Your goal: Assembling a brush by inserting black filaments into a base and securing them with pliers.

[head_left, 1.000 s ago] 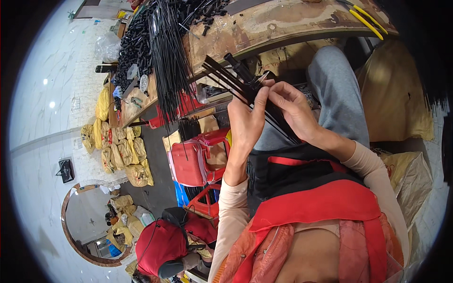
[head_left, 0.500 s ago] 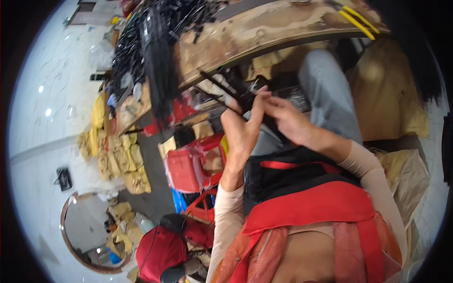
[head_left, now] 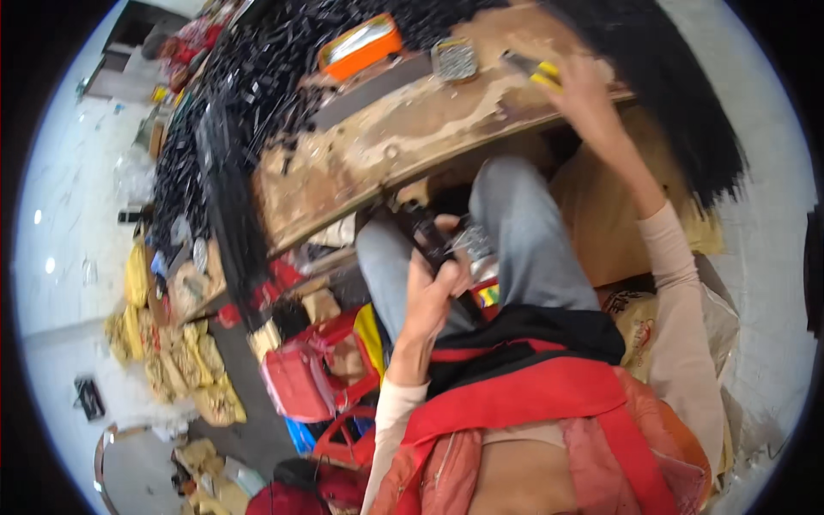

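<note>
Tableward slant black rods [head_left: 425, 230], left hand [head_left: 431, 296] clasping, right hand [head_left: 585, 96] at pliers [head_left: 547, 75], grip unclear

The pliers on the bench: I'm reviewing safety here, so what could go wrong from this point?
The right hand partly covers the yellow-handled pliers, whose head lies near a small square container; a careless swing might knock it. The right forearm appears close to the black strands at the bench's end and could drag some off. Only the left hand holds the black bundle, which might slip.
</note>
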A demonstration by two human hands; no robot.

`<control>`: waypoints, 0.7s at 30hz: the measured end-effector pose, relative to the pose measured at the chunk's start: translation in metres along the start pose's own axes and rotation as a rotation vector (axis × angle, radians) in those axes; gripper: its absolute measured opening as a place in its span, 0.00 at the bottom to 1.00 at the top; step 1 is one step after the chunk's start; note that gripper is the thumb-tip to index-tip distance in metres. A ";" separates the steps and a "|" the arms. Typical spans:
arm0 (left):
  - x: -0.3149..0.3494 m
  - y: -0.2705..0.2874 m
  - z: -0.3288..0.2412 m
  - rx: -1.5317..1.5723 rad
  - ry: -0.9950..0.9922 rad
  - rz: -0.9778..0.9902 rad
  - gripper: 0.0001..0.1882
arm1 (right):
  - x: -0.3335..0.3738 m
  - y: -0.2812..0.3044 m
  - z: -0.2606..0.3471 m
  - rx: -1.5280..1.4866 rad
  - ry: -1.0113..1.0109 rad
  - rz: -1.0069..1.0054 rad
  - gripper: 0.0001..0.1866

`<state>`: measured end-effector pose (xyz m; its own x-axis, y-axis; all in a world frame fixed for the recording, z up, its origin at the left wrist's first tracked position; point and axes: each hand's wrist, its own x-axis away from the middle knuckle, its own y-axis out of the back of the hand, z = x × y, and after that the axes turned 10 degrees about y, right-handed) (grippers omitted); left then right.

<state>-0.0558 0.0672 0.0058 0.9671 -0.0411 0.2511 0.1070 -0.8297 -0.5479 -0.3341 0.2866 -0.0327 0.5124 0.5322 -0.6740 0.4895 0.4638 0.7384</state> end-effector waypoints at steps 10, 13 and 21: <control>0.014 0.005 -0.010 -0.078 0.043 -0.246 0.11 | 0.029 0.127 0.125 -1.433 -0.328 0.863 0.17; 0.023 0.005 -0.005 -0.108 -0.067 -0.188 0.15 | 0.049 0.137 0.158 -1.139 0.060 0.562 0.25; 0.050 0.001 0.001 -0.183 -0.133 -0.081 0.31 | 0.045 0.152 0.188 -0.582 0.300 0.311 0.36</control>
<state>-0.0076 0.0647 0.0170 0.9802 0.0932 0.1748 0.1536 -0.9149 -0.3733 -0.1044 0.2477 0.0449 0.3102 0.8337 -0.4568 -0.1452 0.5164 0.8440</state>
